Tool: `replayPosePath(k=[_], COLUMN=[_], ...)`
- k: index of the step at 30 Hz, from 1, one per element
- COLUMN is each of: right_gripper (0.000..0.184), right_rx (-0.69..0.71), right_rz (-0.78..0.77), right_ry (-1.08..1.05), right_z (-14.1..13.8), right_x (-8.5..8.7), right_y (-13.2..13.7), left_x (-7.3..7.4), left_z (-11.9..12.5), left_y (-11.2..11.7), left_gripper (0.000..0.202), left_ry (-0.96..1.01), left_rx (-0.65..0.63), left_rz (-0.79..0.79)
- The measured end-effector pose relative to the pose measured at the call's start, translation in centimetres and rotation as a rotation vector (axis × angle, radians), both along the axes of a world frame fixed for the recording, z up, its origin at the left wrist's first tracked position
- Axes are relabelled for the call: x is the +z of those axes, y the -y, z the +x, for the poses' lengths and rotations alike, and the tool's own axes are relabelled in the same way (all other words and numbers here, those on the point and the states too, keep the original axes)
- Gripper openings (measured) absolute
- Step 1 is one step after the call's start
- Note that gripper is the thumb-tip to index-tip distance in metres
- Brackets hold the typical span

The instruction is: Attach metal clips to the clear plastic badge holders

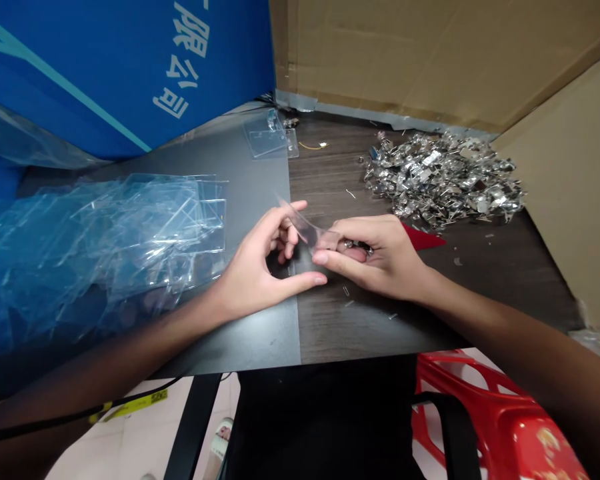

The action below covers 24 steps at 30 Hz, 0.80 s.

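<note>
A bent piece of clear plastic [305, 230] is pinched between the thumb and fingers of my right hand [380, 257]. Several small shiny metal pieces [357, 247] are tucked in the same hand's curled fingers. My left hand [267, 260] is at the plastic's other end, thumb stretched out and fingers loosely bent; the plastic's upper edge crosses its index finger, and I cannot tell whether they touch. To the left spreads a pile of clear plastic sleeves [180, 227]. A heap of small metal clips [445, 177] lies at the right.
A blue printed box [130, 60] and a cardboard box [405, 60] stand behind the dark table [330, 333]. Clear plastic pieces [267, 141] lie at the back. Something red [423, 237] shows behind my right hand. A red stool [505, 413] is below the edge.
</note>
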State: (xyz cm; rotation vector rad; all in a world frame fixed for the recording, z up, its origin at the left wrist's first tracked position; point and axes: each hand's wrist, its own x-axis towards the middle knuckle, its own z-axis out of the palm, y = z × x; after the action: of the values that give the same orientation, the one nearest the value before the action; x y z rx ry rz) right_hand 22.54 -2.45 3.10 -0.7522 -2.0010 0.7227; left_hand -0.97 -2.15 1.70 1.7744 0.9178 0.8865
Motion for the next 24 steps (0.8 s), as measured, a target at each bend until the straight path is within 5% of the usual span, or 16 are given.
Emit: replayPosePath(k=[8, 18, 24], right_gripper=[0.021, 0.013, 0.019], right_rx=[0.077, 0.058, 0.007], right_rz=[0.003, -0.015, -0.091], right_ry=[0.056, 0.122, 0.201], right_z=[-0.2, 0.0, 0.3], right_x=[-0.2, -0.5, -0.4], right_y=[0.3, 0.1, -0.1], left_x=[-0.1, -0.5, 0.1], left_z=[-0.1, -1.2, -2.0], left_y=[0.0, -0.8, -1.4], left_gripper=[0.060, 0.094, 0.063], left_ry=[-0.082, -0.163, -0.248], left_rx=[0.010, -0.009, -0.038], left_rz=[0.104, 0.412, 0.342])
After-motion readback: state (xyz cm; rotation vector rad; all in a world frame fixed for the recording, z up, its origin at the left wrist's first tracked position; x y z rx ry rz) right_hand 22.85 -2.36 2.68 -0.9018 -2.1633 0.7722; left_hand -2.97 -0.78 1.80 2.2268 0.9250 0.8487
